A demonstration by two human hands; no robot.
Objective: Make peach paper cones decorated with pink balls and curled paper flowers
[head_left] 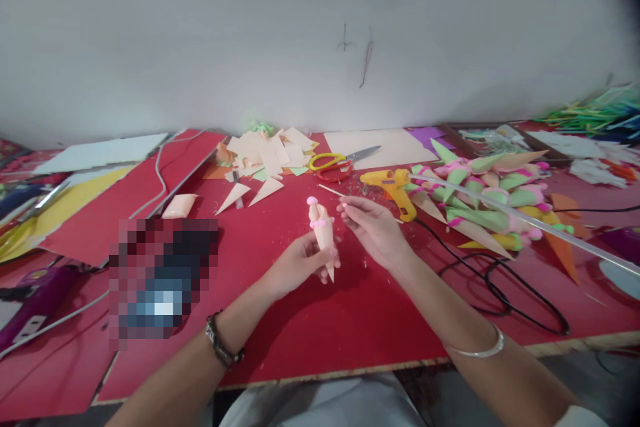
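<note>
My left hand [306, 261] is closed around a small craft-paper cone [325, 240], which it holds upright with the point down. Pink trim rings the cone's mouth, and a pink ball tops the cream filling rising out of it. Just right of the cone, my right hand [373, 225] pinches thumb and forefinger together; a tiny pinkish bit shows at the tips, too small to name. Behind those fingers runs a thin pale stick [330, 190]; I cannot tell whether it is held or lies on the table. A yellow glue gun [395, 190] lies beyond my right hand.
Finished cones in green and pink [480, 193] are heaped at the right. Scissors [345, 159] and cream paper scraps [273, 150] lie at the back. A black cord [500, 287] loops on the red table [310, 347]. A pixelated dark object [170, 280] is at the left.
</note>
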